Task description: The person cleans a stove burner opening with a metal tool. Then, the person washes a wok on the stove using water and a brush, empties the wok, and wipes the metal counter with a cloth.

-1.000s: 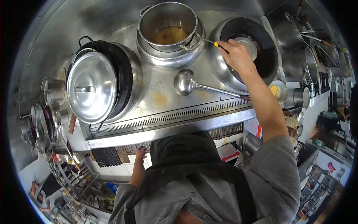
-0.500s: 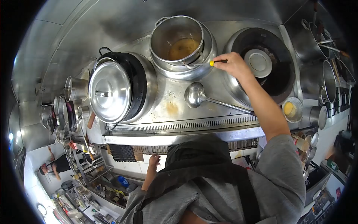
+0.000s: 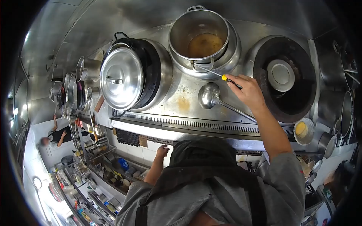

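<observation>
White marks on the blue container [image 3: 123,163] too small to read, right hand [image 3: 247,90] with fingers pinching the yellow-handled rod [image 3: 224,77], its tip beyond them at the pot's [image 3: 199,30] near handle, left hand [image 3: 163,151] below the surface [image 3: 177,90], grip unclear

Yellow-collared rod [image 3: 224,77] against steel pot [image 3: 205,29]

The right hand [image 3: 247,90] hides — in part — the rod's black handle [image 3: 235,83].

Grey steel wall [image 3: 124,17], white tiles [image 3: 132,152] lower down, bright lights [image 3: 16,111] far left.
</observation>
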Motion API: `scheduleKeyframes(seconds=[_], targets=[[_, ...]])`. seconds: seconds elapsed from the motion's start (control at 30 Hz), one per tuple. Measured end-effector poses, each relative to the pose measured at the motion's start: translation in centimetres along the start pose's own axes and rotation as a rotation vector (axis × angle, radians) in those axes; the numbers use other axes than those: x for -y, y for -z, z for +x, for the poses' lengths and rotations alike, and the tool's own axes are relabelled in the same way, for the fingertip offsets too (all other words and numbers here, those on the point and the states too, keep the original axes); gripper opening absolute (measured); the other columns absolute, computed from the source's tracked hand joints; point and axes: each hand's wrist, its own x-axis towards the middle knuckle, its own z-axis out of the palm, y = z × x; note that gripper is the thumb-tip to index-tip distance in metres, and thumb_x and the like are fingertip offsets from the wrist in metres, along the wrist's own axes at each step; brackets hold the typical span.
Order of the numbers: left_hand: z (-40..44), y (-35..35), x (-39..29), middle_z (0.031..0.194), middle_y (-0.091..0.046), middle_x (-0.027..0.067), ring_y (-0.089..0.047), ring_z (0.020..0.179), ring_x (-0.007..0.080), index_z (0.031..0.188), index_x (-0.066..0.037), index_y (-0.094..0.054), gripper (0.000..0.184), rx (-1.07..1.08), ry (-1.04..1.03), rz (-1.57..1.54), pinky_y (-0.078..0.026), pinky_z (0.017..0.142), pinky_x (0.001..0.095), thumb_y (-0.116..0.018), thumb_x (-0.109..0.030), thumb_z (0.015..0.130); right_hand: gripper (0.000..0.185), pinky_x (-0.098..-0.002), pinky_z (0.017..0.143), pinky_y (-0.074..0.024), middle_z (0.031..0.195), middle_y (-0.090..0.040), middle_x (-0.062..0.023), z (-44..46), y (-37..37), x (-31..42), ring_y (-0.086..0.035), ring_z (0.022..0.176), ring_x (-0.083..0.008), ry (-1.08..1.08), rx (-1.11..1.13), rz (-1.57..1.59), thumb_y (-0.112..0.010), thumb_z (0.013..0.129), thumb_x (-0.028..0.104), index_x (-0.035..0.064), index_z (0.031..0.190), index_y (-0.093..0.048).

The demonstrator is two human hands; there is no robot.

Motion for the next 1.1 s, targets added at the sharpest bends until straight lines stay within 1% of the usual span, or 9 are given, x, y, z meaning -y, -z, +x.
scheduleKeyframes(seconds=[0.13,0.2,0.3,0.53,0.6,0.83,0.9,1.03,1.1], targets=[[0.2,-0.1,0.5,0.068,-0.059,0.0052,-0.053,0.053,0.0129,0.112,-0.006,-0.058,0.042,0.01,-0.031,-0.081,-0.044,0.044,0.0272,-0.063,-0.012,0.072,0.022,-0.0321,0.061,-0.0471,0.078,-0.063,-0.0129,0.3,-0.8,-0.7,-0.06,0.066,-0.0267,0.038,-0.015,0.001,-0.063,0.079,0.01,0.0042,0.1,-0.065],[-0.6,0.4,0.5,0.068,-0.059,0.005,-0.052,0.053,0.0127,0.112,-0.006,-0.058,0.042,0.002,-0.015,-0.053,-0.044,0.044,0.027,-0.063,-0.012,0.072,0.022,-0.0315,0.061,-0.047,0.078,-0.063,-0.0124,0.2,-0.5,-0.7,-0.061,0.067,-0.0261,-0.111,-0.001,-0.015,-0.063,0.079,0.011,0.0043,0.1,-0.065],[-0.8,0.5,0.7,0.067,-0.058,0.0046,-0.052,0.053,0.0123,0.112,-0.006,-0.057,0.042,-0.011,0.011,-0.033,-0.044,0.044,0.0269,-0.063,-0.012,0.072,0.021,-0.0319,0.06,-0.0461,0.076,-0.062,-0.0125,-0.6,-1.0,-1.0,-0.059,0.065,-0.0257,0.01,-0.002,-0.005,-0.062,0.079,0.01,0.0046,0.1,-0.065],[-1.0,0.3,0.8,0.067,-0.058,0.0042,-0.052,0.053,0.0121,0.113,-0.006,-0.057,0.042,0.001,-0.013,-0.033,-0.044,0.044,0.0271,-0.064,-0.011,0.071,0.022,-0.033,0.058,-0.045,0.075,-0.061,-0.0122,-0.5,-0.4,-0.3,-0.058,0.062,-0.0248,-0.022,-0.053,-0.028,-0.062,0.079,0.009,0.0053,0.1,-0.065],[-1.0,0.4,0.5,0.066,-0.057,0.0037,-0.053,0.054,0.0122,0.113,-0.006,-0.057,0.042,0.011,-0.01,-0.049,-0.043,0.044,0.0271,-0.064,-0.01,0.071,0.019,-0.0355,0.062,-0.0472,0.076,-0.062,-0.0112,-0.9,-0.2,-0.6,-0.06,0.069,-0.0272,-0.041,-0.001,-0.046,-0.061,0.08,0.011,0.0064,0.098,-0.065],[-1.0,0.2,0.0,0.068,-0.057,0.0031,-0.051,0.054,0.0113,0.112,-0.005,-0.057,0.041,0.0,0.003,-0.031,-0.042,0.043,0.0264,-0.064,-0.01,0.072,0.02,-0.0359,0.062,-0.0471,0.076,-0.061,-0.0114,-1.0,0.1,0.1,-0.059,0.068,-0.0278,-0.062,-0.01,-0.03,-0.061,0.08,0.012,0.0057,0.098,-0.065],[-0.8,0.2,-0.3,0.068,-0.058,0.0033,-0.051,0.054,0.0113,0.112,-0.005,-0.057,0.041,0.011,0.006,-0.03,-0.042,0.044,0.0265,-0.064,-0.01,0.072,0.023,-0.0326,0.058,-0.0449,0.073,-0.059,-0.0124,-0.8,-0.5,-0.7,-0.057,0.061,-0.0267,0.009,-0.047,-0.024,-0.062,0.079,0.008,0.0058,0.102,-0.065],[-0.8,0.7,-0.3,0.069,-0.058,0.0035,-0.052,0.054,0.0119,0.112,-0.005,-0.057,0.041,0.016,-0.015,-0.057,-0.043,0.045,0.0268,-0.064,-0.01,0.072,0.024,-0.0327,0.058,-0.0449,0.073,-0.059,-0.012,-0.5,-0.4,-1.0,-0.056,0.061,-0.0266,-0.009,-0.053,-0.024,-0.062,0.078,0.008,0.0063,0.102,-0.065],[-0.8,0.9,-0.5,0.07,-0.058,0.0036,-0.052,0.055,0.0121,0.112,-0.006,-0.057,0.041,0.019,-0.024,-0.065,-0.043,0.045,0.0269,-0.064,-0.011,0.072,0.021,-0.0358,0.06,-0.047,0.075,-0.061,-0.0111,-0.9,-0.4,-0.9,-0.059,0.068,-0.0279,-0.026,-0.023,-0.052,-0.061,0.08,0.011,0.0068,0.099,-0.065]])
